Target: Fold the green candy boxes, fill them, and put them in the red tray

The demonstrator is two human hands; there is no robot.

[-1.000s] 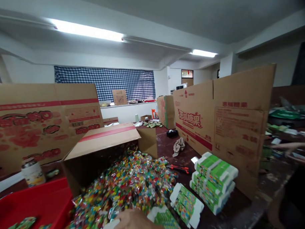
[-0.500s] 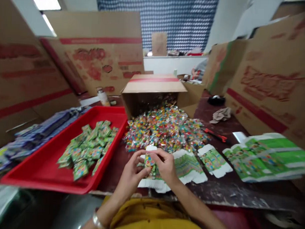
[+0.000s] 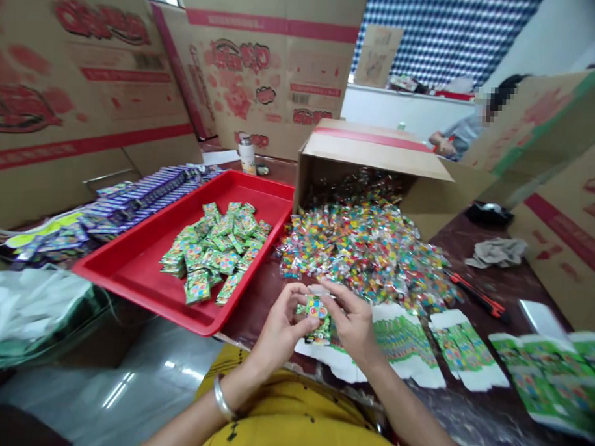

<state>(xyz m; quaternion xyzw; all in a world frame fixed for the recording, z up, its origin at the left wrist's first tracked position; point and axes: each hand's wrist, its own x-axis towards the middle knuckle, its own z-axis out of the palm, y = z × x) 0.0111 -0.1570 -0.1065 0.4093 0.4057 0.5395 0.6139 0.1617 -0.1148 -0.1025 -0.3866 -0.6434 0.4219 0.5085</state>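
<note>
Between my two hands is a small green printed candy box (image 3: 318,320), held upright above the table's front edge. My left hand (image 3: 288,317) pinches its left side with thumb and fingers. My right hand (image 3: 355,319) grips its top right, the fingers at the upper flap. Just right of and beneath my hands lies a fanned row of flat green cartons (image 3: 405,340). Beyond them spreads a heap of clear-wrapped colourful candies (image 3: 365,248), spilling from a tipped cardboard box (image 3: 378,144). Filled green boxes (image 3: 219,243) are piled in a red tray (image 3: 144,279) to the left.
A smaller stack of cartons (image 3: 468,352), more green cartons (image 3: 546,381), a red-black cutter (image 3: 478,295) and a crumpled cloth (image 3: 496,252) lie to the right. Purple packs (image 3: 146,201) and a bottle (image 3: 246,155) stand left. Another person (image 3: 457,134) sits behind the box.
My view has swung left, so everything shows farther right. The box's top flap, standing up white before, now looks folded down under my fingers. Both hands still hold the box.
</note>
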